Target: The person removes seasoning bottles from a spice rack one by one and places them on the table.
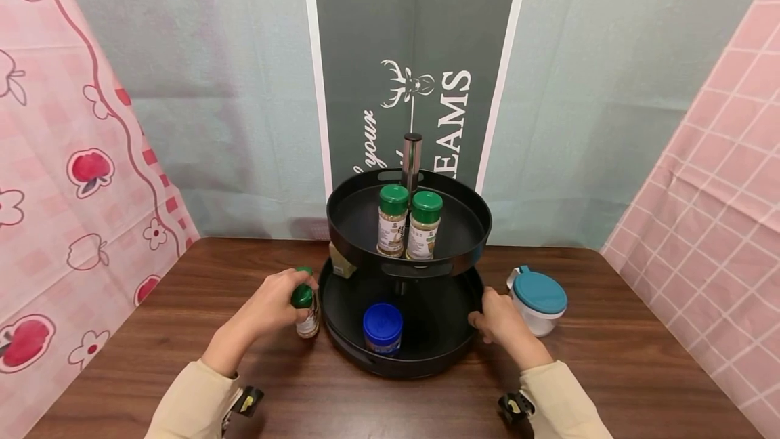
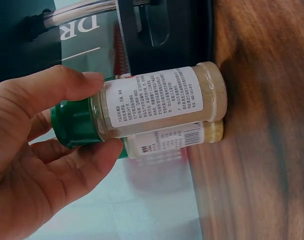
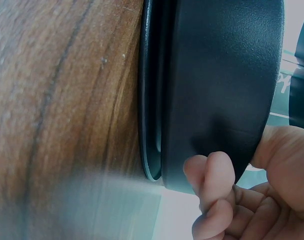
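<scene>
Just left of the black lower tray (image 1: 435,327), in the head view, a green-capped spice jar (image 1: 309,325) sits upright, its long axis near vertical; the left hand (image 1: 274,300) is nearer, its grip pinching the jar by cap and neck, while the right hand (image 1: 504,320) is at the tray's opposite rim. From the left wrist, a second spice jar (image 2: 167,141) shows close behind; contact between held base and table (image 2: 262,150) is unclear. From the right wrist, curled fingers (image 3: 218,175) and thumb pinch the tray's wall.
</scene>
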`<state>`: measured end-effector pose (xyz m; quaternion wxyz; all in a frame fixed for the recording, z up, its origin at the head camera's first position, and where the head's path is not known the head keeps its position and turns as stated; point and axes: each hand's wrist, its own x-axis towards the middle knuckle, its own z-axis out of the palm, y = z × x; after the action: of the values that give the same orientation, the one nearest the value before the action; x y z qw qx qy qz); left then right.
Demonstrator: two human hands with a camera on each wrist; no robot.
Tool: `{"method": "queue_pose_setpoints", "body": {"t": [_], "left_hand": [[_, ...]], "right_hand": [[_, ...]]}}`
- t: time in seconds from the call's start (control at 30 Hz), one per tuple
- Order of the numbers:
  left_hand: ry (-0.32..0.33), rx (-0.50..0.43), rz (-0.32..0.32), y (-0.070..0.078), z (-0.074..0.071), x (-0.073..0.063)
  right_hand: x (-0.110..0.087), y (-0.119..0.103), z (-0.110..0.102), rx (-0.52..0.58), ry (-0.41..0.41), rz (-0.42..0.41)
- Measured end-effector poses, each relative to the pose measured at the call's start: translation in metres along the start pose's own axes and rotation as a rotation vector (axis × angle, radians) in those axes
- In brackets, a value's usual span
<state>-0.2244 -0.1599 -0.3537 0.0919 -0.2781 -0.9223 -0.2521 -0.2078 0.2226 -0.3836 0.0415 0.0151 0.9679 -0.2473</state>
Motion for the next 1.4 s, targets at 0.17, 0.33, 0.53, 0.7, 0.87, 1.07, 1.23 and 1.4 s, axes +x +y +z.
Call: {"method": "queue_pose_setpoints", "body": {"t": [0.17,0.33,0.53,0.7,0.87,1.07,1.23,1.4], "left_hand": [[-0.015,-0.004,-0.01,0.001,0.003,0.0],[-0.045,-0.019,-0.027,0.004,0.006,-0.001],[-0.051,-0.024,-0.035,0.006,0.008,-0.001],[-0.048,-0.024,-0.033,0.007,0.008,-0.001],[-0.043,-0.018,-0.029,0.007,0.008,-0.002],[-0.032,0.0,-0.006,0.011,0.0,-0.005],[-0.017,0.017,0.027,0.016,-0.012,-0.006],[-0.026,0.026,0.023,0.018,-0.017,-0.006]], "right_hand": [[0.0,0.0,0.0,0.003,0.002,0.002],[0.0,0.0,0.0,0.004,-0.002,0.008],[0.0,0.0,-0.001,0.004,-0.007,0.005],[-0.001,0.0,-0.001,0.002,-0.007,0.005],[-0.001,0.001,0.0,0.001,-0.004,-0.003],[-0.001,0.0,0.0,0.006,0.001,-0.011],[-0.001,0.0,0.0,0.004,0.007,-0.015],[-0.001,0.0,0.001,-0.002,0.015,-0.014]]}}
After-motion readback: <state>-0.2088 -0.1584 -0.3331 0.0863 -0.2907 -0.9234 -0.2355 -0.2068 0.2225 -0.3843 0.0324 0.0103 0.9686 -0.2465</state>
